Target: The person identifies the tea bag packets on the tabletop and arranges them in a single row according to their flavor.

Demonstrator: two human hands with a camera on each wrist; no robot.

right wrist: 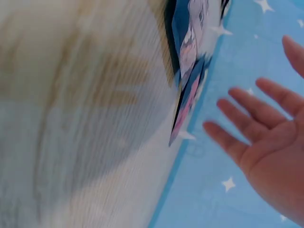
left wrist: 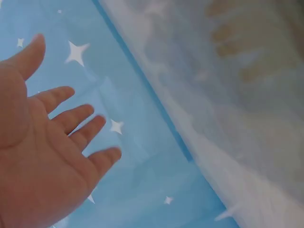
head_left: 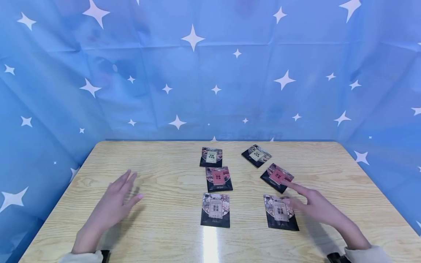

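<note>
My right hand (head_left: 314,204) is over the right-hand column of flat packets, palm down, fingers extended and holding nothing. Its index fingertip overlaps the edge of a packet with a red label (head_left: 277,176), and its thumb overlaps a packet with a pale pink label (head_left: 280,213). Behind them lies a tilted packet with a pale green label (head_left: 256,155). In the right wrist view the fingers (right wrist: 254,114) are spread beside the packets. My left hand (head_left: 113,204) hovers over the left side of the table, fingers spread, with nothing in it.
A second column of packets lies mid-table: pale green label (head_left: 211,157) at the back, red label (head_left: 219,179) in the middle, pale pink label (head_left: 215,210) at the front. The wooden table (head_left: 158,226) meets a blue star-patterned cloth (head_left: 197,73) at its back and sides.
</note>
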